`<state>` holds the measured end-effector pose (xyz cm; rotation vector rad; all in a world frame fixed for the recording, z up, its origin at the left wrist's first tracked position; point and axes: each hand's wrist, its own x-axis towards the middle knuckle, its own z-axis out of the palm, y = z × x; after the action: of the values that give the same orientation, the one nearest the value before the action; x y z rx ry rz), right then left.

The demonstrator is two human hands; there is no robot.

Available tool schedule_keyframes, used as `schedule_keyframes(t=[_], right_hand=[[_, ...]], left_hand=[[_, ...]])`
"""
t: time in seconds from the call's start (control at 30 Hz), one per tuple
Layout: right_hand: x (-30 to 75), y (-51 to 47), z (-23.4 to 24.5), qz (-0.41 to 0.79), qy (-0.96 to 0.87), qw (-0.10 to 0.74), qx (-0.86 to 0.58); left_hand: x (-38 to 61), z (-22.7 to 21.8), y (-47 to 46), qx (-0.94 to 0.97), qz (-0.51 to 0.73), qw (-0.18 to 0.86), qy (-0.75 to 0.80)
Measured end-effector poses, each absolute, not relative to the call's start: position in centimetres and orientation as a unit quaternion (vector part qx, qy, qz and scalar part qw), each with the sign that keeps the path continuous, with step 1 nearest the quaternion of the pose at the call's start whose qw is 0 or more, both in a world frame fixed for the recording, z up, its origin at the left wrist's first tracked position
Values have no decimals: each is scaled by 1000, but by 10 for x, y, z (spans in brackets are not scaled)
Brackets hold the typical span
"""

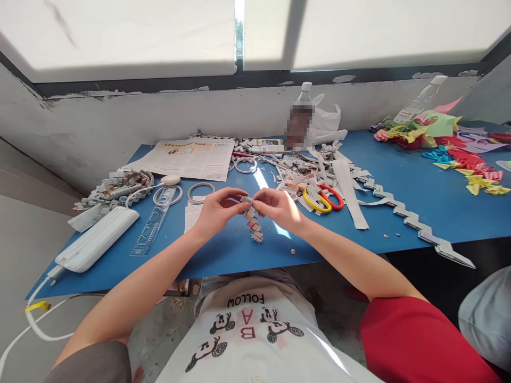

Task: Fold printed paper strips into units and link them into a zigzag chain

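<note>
Between my two hands hangs a short zigzag chain of folded newspaper strips point(254, 227), its lower end dangling over the blue table point(223, 250). My left hand point(221, 210) pinches the chain's top end from the left. From the right, my right hand point(277, 208) grips that same top end with its thumb and fingers closed. The fingertips partly hide the links they hold. Just right of my right hand lie scissors with yellow and red handles point(312, 201), beside a heap of folded paper pieces point(293, 173).
At left are a white lamp-like device point(98, 239) with a cable, a clear ruler point(154, 226), a folded-paper pile point(114, 189) and tape rolls point(200, 192). Newspaper point(191, 159) lies behind. Toward the right are a long paper chain point(403, 210), bottles point(299, 122) and coloured paper flowers point(471, 165).
</note>
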<state>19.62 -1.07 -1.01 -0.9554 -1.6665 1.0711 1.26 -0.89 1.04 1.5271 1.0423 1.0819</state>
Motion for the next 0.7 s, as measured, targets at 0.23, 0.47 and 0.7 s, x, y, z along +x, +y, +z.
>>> schedule_keyframes(t=[0.23, 0.47, 0.7], right_hand=[[200, -5, -11, 467, -666, 464, -350], [201, -4, -7, 493, -627, 508, -325], [201, -8, -8, 413, -663, 512, -357]], left_hand=[[10, 9, -5, 632, 459, 483, 396], [8, 7, -1, 633, 463, 480, 393], [10, 4, -1, 628, 460, 498, 382]])
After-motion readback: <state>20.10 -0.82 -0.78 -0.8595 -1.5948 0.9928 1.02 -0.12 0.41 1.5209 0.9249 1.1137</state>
